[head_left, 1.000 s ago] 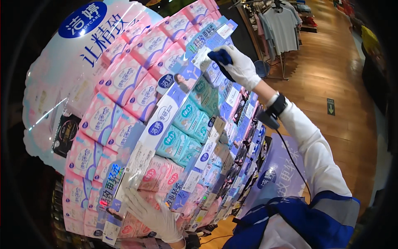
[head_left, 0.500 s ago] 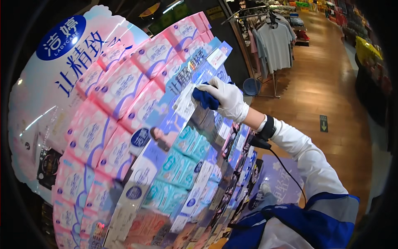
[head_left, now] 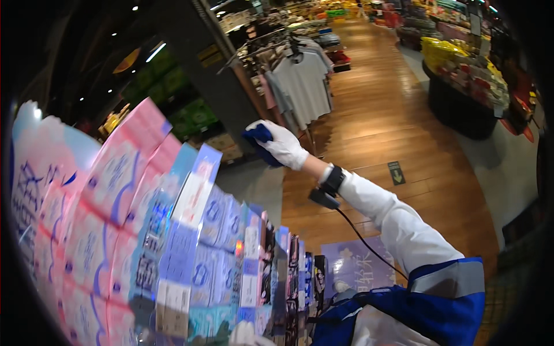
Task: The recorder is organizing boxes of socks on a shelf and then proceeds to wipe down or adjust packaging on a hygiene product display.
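Observation:
My right hand, in a white glove, is closed round a dark blue cloth. It is raised past the far end of the stacked display, apart from it. Nearest to it are the purple-and-white front strip of the display and the pale blue packs behind that strip. Pink packs stand piled on the display's top at the left. At the lower edge a bit of white glove shows, apparently my left hand, beside the teal packs; its fingers are mostly cut off.
A rack of shirts stands beyond my right hand. At the far right is a black rounded stand loaded with goods. Wooden flooring runs between them, with a purple floor mat by the display. A cable hangs from my right wrist.
My right hand and the cloth have come off the display's front strip and now hang in the air beyond its end. The view has swung right, and white glove appears at the lower edge.

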`<state>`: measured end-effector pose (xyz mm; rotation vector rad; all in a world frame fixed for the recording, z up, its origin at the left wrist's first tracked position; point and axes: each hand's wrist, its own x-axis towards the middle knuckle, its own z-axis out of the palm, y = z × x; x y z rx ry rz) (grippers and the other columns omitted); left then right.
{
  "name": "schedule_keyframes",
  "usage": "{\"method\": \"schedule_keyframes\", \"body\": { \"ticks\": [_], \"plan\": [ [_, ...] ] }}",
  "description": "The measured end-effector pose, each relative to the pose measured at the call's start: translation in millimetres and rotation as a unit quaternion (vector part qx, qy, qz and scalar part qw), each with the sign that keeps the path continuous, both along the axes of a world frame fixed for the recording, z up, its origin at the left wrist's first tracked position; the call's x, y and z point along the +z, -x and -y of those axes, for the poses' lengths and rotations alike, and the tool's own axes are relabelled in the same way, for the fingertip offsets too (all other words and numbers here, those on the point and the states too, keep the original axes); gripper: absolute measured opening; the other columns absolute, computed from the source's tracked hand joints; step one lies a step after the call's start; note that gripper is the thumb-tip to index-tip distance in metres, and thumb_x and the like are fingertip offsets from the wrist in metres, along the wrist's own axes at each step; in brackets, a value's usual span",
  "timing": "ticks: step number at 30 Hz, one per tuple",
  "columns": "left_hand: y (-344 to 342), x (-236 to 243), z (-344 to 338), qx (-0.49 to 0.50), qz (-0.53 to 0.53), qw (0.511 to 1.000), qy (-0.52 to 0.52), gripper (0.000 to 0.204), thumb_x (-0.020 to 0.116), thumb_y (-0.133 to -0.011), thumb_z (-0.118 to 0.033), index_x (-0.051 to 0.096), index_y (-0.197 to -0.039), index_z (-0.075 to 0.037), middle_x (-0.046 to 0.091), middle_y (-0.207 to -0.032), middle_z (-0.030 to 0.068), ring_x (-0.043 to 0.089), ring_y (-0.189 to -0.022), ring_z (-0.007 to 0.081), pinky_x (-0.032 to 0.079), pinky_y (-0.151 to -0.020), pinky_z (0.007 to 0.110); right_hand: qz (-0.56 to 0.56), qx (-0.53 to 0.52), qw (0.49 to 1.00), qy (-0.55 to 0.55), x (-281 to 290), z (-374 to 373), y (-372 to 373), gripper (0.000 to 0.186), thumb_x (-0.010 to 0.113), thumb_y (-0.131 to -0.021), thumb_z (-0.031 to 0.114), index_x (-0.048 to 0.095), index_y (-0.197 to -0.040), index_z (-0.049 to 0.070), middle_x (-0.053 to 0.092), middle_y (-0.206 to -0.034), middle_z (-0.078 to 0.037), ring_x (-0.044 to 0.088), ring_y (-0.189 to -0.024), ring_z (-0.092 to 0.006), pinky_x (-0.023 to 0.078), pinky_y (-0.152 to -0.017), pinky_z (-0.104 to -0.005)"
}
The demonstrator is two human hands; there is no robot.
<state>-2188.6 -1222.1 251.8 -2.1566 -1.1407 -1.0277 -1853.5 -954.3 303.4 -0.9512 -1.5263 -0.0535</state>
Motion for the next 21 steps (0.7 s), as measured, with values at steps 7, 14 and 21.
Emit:
{"method": "schedule_keyframes", "body": {
  "ticks": [7,14,21],
  "plan": [
    [-135,-12,-98,-0.226,-0.017,0.954,0.195,0.026,0.051,-0.072,-0.001,0.053,-0.098,0.000,0.055,-0.100,0.0133,0.053,-0.090,0.0279,0.041,-0.079,0.037,-0.525,0.243,0.775,0.253,-49,123,-119,0.027,0.056,-0.079,0.024,0.048,-0.099,0.008,0.055,-0.083,-0.001,0.054,-0.074,-0.0095,0.045,-0.065,-0.0231],
    [-330,-13,-116,-0.454,-0.024,0.865,0.213,0.022,0.053,-0.069,0.004,0.057,-0.088,-0.005,0.058,-0.088,0.0077,0.055,-0.078,0.0242,0.045,-0.068,0.032,-0.636,0.218,0.713,0.196,-88,257,-223,0.018,0.054,-0.080,0.027,0.053,-0.086,0.010,0.056,-0.076,0.000,0.054,-0.067,-0.0092,0.044,-0.059,-0.0226],
    [-516,-38,-34,-0.605,-0.089,0.717,0.334,0.056,0.059,-0.074,-0.027,0.036,-0.117,0.001,0.045,-0.110,0.0186,0.050,-0.095,0.0301,0.041,-0.079,0.034,-0.663,0.046,0.735,0.138,-115,374,-290,0.022,0.056,-0.079,0.025,0.053,-0.091,0.007,0.057,-0.078,0.000,0.054,-0.067,-0.0065,0.044,-0.059,-0.0192]
  ]
}}
